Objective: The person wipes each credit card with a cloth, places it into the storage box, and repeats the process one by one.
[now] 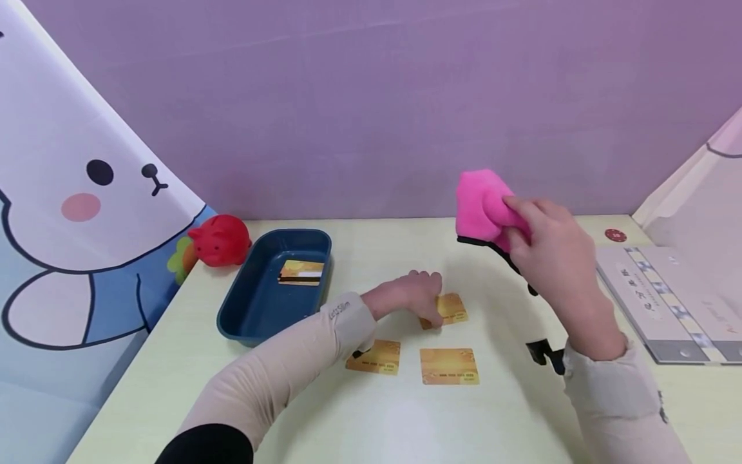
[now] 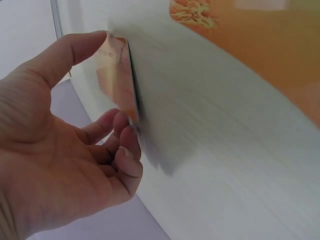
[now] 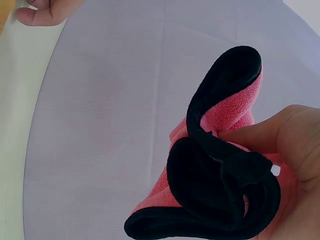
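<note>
In the head view my left hand (image 1: 413, 295) reaches over the far one of three gold bank cards on the table. Its thumb and fingertips pinch that bank card (image 2: 117, 75) by opposite edges, and the card stands tilted in the left wrist view. Two more, a left card (image 1: 379, 357) partly behind the sleeve and a right card (image 1: 449, 367), lie flat nearer me. My right hand (image 1: 553, 258) grips a bunched pink cloth with black trim (image 1: 481, 209), held up above the table. Its folds and black edges (image 3: 225, 185) hang away from the palm.
A dark blue tray (image 1: 234, 332) at left has another bank card (image 1: 301, 272) in it, stripe side up. Behind it sits a red piggy bank (image 1: 223, 241). On the right lie a flat grey-and-white box (image 1: 666, 303) and a small red chip (image 1: 616, 235).
</note>
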Motion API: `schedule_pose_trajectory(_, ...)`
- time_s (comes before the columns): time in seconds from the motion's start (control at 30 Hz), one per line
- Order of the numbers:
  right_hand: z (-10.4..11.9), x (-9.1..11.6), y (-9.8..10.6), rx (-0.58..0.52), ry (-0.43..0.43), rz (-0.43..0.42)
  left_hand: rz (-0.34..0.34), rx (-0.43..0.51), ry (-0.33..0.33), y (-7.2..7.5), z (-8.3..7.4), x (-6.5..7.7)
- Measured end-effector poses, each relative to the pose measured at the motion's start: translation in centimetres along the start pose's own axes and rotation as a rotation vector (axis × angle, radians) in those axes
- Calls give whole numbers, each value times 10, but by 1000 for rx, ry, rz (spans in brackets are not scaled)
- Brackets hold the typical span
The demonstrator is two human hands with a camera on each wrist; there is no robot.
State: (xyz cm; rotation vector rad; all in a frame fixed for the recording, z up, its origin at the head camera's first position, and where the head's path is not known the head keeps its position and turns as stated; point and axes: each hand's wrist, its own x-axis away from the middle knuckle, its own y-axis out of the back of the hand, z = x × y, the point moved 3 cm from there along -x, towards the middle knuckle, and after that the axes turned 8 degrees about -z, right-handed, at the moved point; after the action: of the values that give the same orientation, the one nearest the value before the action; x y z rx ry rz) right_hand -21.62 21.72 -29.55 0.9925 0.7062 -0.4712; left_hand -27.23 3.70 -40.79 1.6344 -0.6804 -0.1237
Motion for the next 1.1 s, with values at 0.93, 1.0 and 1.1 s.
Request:
schedule_pose_trajectory(0.93, -9, -5, 19, -2, -48, -88, -511, 1188, -45, 46, 45, 30)
schedule_pose_trajectory(1.0, -8, -4, 20, -14, -41, -104, -547, 1210, -41, 52, 47, 33)
schedule_pose_trajectory(1.1, -6, -4, 21, -25, -35, -116, -585, 1223, -32, 58, 49, 36)
